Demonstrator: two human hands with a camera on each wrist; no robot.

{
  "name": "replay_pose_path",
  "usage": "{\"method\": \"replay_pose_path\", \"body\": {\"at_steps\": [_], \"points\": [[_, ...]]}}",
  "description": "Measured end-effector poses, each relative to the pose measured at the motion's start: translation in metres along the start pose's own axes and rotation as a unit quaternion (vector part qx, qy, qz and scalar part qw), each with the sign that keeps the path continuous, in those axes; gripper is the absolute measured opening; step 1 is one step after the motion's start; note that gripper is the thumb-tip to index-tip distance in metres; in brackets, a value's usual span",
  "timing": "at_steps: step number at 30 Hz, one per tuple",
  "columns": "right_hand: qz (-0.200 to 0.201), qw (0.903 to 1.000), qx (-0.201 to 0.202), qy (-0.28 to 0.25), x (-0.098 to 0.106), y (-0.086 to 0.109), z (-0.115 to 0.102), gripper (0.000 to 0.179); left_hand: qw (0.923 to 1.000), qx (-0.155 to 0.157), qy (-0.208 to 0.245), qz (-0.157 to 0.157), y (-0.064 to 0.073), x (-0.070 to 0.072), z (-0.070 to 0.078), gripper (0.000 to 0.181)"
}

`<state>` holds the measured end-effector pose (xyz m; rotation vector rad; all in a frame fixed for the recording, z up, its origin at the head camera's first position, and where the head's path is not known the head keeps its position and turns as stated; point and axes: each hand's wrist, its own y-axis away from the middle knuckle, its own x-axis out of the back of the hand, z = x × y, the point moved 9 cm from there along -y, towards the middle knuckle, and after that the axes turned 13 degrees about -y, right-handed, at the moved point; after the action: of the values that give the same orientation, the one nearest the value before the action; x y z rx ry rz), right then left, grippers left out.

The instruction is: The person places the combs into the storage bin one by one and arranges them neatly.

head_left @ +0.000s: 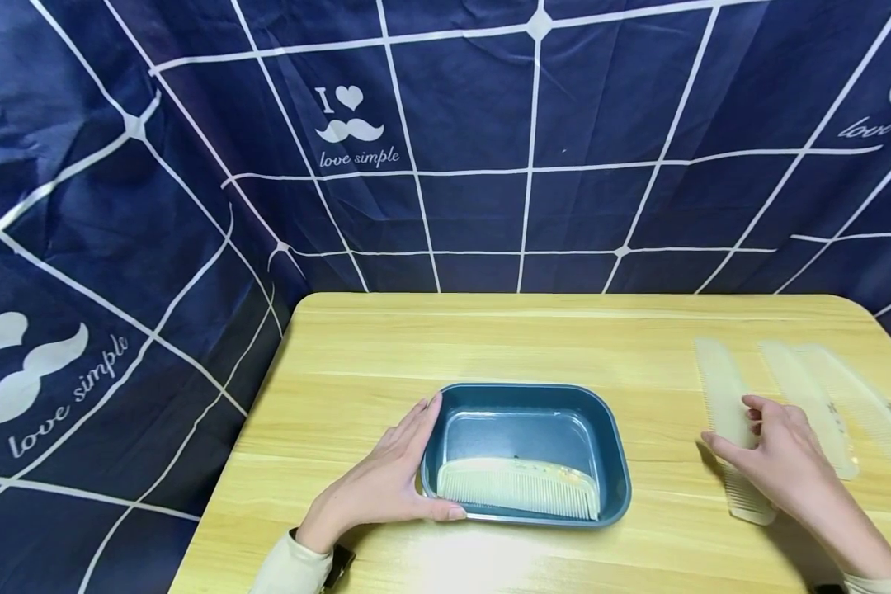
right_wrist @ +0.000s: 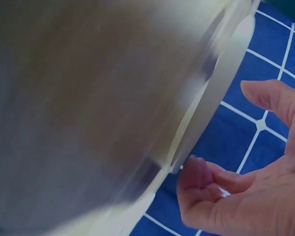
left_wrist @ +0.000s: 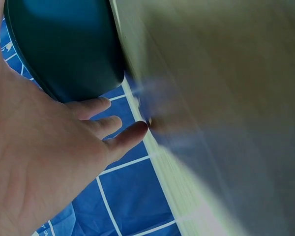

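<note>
My left hand (head_left: 393,474) lies against the left end of a dark blue-green rectangular box (head_left: 615,445), its thumb along the front rim and fingers at the left side. In the left wrist view its straight fingers (left_wrist: 125,140) show beside the box wall (left_wrist: 69,54). Inside the box, a pale comb (head_left: 520,487) rests along the front, teeth toward me. Over at the right, my right hand (head_left: 775,450) hovers above another pale comb (head_left: 722,371), thumb and fingers apart. In the right wrist view that comb (right_wrist: 216,93) shows edge-on beyond the parted thumb and fingers.
Two more pale combs, a nearer one (head_left: 805,388) and a farther one (head_left: 872,412), lie right of my right hand. The wooden table (head_left: 564,338) has its back edge along a dark blue cloth (head_left: 468,214) with white lines.
</note>
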<state>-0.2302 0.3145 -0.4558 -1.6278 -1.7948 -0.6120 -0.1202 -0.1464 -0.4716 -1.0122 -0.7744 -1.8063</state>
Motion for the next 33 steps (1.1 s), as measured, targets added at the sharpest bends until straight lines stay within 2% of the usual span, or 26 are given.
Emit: {"method": "replay_pose_path", "body": {"at_steps": [4,10,18,27,33], "points": [[0.006,0.9999,-0.003,0.016,0.005,0.002,0.003,0.092,1.0000,-0.002,-0.001,0.000,-0.001,0.000,0.001,0.138],[0.003,0.9999,-0.002,0.016,0.007,0.001,0.008,0.093,1.0000,-0.003,-0.002,0.001,0.000,0.000,0.001,0.138],[-0.019,0.9991,-0.012,0.037,0.004,-0.001,0.020,0.095,1.0000,-0.002,-0.004,-0.001,-0.001,0.000,0.001,0.138],[-0.045,0.9969,-0.029,0.057,0.004,-0.001,0.022,0.097,1.0000,0.002,0.001,-0.003,-0.002,-0.001,0.000,0.137],[-0.048,0.9972,-0.030,0.050,0.003,-0.001,0.021,0.095,1.0000,0.001,0.002,0.001,-0.001,0.000,0.000,0.138]]}}
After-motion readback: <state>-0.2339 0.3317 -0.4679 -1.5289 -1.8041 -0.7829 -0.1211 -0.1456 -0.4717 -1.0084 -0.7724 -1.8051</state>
